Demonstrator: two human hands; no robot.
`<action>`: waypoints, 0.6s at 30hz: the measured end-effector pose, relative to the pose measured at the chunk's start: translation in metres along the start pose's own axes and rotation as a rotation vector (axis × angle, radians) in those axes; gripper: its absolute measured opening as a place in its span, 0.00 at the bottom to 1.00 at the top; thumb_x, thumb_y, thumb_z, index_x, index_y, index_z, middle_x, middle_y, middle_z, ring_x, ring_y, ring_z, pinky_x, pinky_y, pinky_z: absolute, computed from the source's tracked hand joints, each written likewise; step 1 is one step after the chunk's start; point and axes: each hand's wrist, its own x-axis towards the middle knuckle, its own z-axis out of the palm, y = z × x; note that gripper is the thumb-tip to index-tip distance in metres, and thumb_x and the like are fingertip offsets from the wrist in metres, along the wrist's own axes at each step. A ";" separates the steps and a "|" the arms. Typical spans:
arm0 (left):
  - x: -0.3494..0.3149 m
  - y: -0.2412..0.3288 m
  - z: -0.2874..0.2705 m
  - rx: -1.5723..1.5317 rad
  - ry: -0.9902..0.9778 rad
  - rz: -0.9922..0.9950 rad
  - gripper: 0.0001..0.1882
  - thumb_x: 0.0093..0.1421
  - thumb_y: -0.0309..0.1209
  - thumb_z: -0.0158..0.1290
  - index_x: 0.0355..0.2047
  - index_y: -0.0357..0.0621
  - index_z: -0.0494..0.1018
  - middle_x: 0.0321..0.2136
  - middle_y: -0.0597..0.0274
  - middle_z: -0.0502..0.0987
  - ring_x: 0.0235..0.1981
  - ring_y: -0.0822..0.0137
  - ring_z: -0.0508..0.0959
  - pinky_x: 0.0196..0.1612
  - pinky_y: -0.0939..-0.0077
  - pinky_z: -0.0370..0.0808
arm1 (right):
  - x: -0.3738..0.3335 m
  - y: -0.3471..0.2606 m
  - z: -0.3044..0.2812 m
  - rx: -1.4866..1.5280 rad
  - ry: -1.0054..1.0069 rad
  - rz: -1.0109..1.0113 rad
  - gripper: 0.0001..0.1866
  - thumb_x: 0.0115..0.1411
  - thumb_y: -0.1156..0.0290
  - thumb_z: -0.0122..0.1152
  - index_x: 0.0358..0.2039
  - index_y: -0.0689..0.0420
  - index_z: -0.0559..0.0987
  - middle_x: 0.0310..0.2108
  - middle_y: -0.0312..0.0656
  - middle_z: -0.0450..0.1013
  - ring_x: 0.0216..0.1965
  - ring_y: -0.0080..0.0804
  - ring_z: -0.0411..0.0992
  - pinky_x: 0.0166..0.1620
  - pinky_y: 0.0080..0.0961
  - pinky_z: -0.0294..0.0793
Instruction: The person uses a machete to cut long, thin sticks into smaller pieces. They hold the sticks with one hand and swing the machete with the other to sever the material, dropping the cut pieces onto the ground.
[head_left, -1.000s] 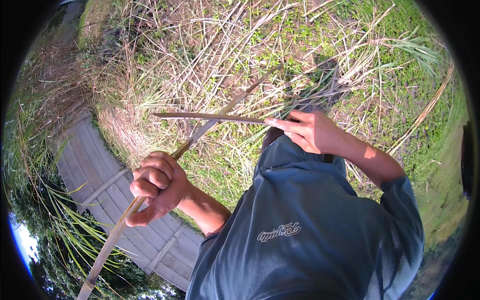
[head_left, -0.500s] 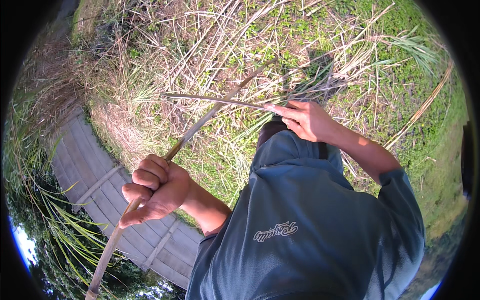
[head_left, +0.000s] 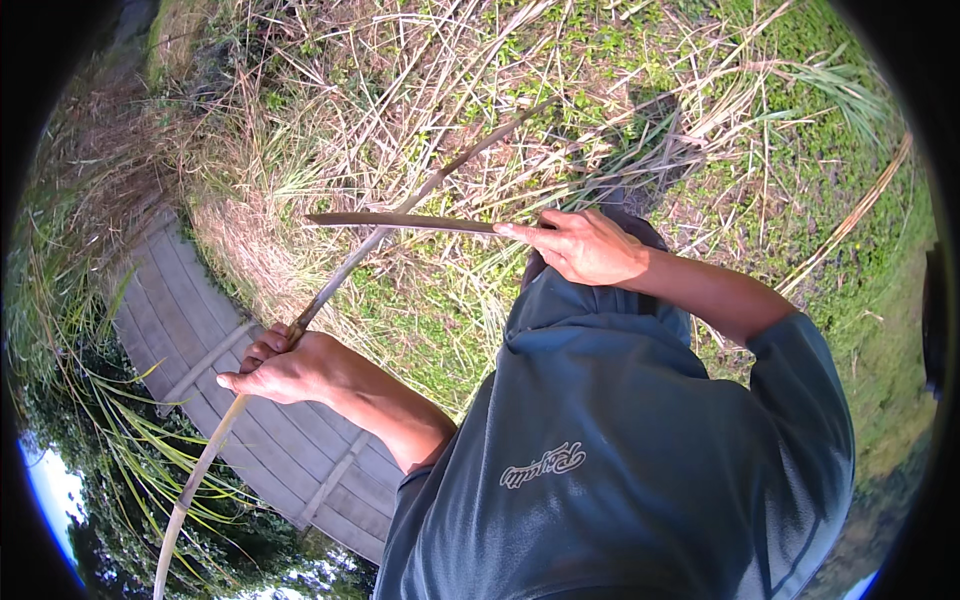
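My left hand [head_left: 290,368] is closed around a long, brown, dry stalk [head_left: 345,270]. The stalk slants from the lower left, through the fist, to a thin tip over the grass. My right hand [head_left: 585,248] grips a machete [head_left: 400,220], its forefinger stretched along the blade; the palm hides the handle. The dark, narrow blade points left and crosses the stalk's upper part. Whether blade and stalk touch there, I cannot tell.
Cut dry stems [head_left: 400,110] litter the green ground ahead. At the left runs a curved grey slab wall [head_left: 200,310], with long-leaved grass [head_left: 140,440] beside it. A bundle of green leaves [head_left: 830,95] and a long tan stalk [head_left: 850,215] lie at the right.
My left hand has shifted slightly left and turned over, still around the stalk. My right hand has moved a little left and down, and the machete blade now shows a broader face.
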 end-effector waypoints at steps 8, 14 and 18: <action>-0.008 0.006 -0.011 -0.138 -0.172 -0.155 0.28 0.65 0.51 0.50 0.16 0.53 0.52 0.12 0.69 0.53 0.14 0.72 0.52 0.20 0.75 0.53 | 0.008 0.057 0.019 -0.163 0.040 0.060 0.37 0.54 0.78 0.53 0.66 0.41 0.62 0.24 0.47 0.67 0.20 0.45 0.69 0.25 0.41 0.73; -0.022 0.013 -0.005 -0.128 -0.181 -0.111 0.30 0.67 0.50 0.48 0.15 0.54 0.49 0.12 0.70 0.51 0.15 0.73 0.51 0.21 0.75 0.52 | 0.007 0.035 0.003 -0.089 0.043 0.021 0.38 0.55 0.77 0.53 0.66 0.37 0.62 0.26 0.46 0.67 0.19 0.43 0.68 0.23 0.39 0.73; -0.023 0.008 -0.011 -0.098 -0.200 -0.044 0.30 0.68 0.50 0.46 0.15 0.54 0.47 0.13 0.71 0.50 0.15 0.73 0.50 0.20 0.75 0.51 | 0.022 0.117 0.029 -0.190 -0.014 0.353 0.35 0.51 0.79 0.52 0.63 0.48 0.67 0.17 0.50 0.71 0.21 0.48 0.72 0.27 0.44 0.73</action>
